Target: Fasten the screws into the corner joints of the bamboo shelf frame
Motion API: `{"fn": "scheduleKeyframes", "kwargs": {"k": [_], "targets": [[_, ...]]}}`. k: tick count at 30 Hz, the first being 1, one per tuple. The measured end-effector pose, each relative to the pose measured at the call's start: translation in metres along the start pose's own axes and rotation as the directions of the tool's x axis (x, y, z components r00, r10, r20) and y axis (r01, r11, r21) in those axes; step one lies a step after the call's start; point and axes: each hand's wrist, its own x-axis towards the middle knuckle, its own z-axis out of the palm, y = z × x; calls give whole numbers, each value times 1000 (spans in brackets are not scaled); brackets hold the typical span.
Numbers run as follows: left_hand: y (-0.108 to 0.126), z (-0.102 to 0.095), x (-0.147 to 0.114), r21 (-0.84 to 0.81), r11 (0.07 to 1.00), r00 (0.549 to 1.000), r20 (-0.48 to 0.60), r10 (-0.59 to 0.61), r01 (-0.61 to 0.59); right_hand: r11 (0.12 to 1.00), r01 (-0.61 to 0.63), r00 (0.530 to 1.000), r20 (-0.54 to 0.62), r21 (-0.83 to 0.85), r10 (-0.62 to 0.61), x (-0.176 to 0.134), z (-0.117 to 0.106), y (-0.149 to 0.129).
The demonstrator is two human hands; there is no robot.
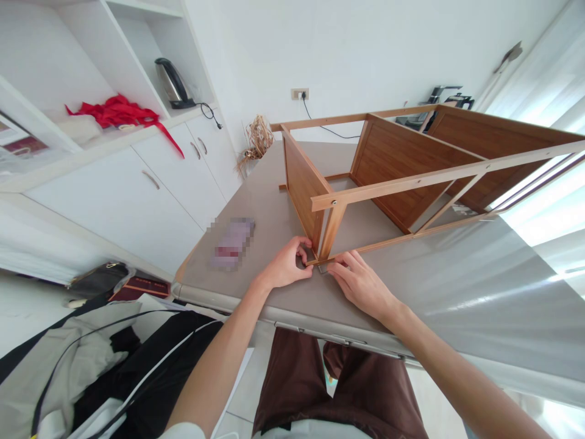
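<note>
A wooden shelf rack (406, 180) lies on its side on the table, its panels standing upright between light wooden rails. My left hand (289, 263) is closed around the near lower end of the rack, thumb and fingers pinching the rail's tip. Just right of it, my right hand (359, 281) has its fingertips pinched together at the same corner. A small bent metal hex key (322, 268) shows between the right fingertips and the rail; most of it is hidden. On the rail above, a round bolt head (334, 202) is visible.
The grey table (457, 286) carries the rack and a blurred flat item (233, 242) to the left. Clothes and cables (114, 360) are heaped at lower left. White cabinets with a kettle (172, 84) and red ribbon (119, 113) stand left; dried stalks (258, 139) rise behind.
</note>
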Motion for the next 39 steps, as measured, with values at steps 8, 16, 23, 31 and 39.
{"fn": "scheduleKeyframes", "kwargs": {"k": [8, 16, 23, 31, 39], "targets": [[1, 0, 0, -16, 1000, 1000, 4, -12, 12, 1000, 5, 1000, -1, -1, -5, 2, -2, -1], [3, 0, 0, -17, 1000, 1000, 5, -13, 13, 1000, 5, 1000, 6, -4, -5, 2, -1, 1], [2, 0, 0, -24, 1000, 1000, 5, -12, 12, 994, 45, 999, 6, -100, -44, 8, -5, -5], [5, -1, 0, 16, 999, 1000, -3, -28, 28, 998, -5, 999, -33, -63, 3, 0, -7, 5], [8, -1, 0, 54, 998, 1000, 7, -29, 29, 993, -51, 998, -36, 106, 55, -3, -2, 9]]}}
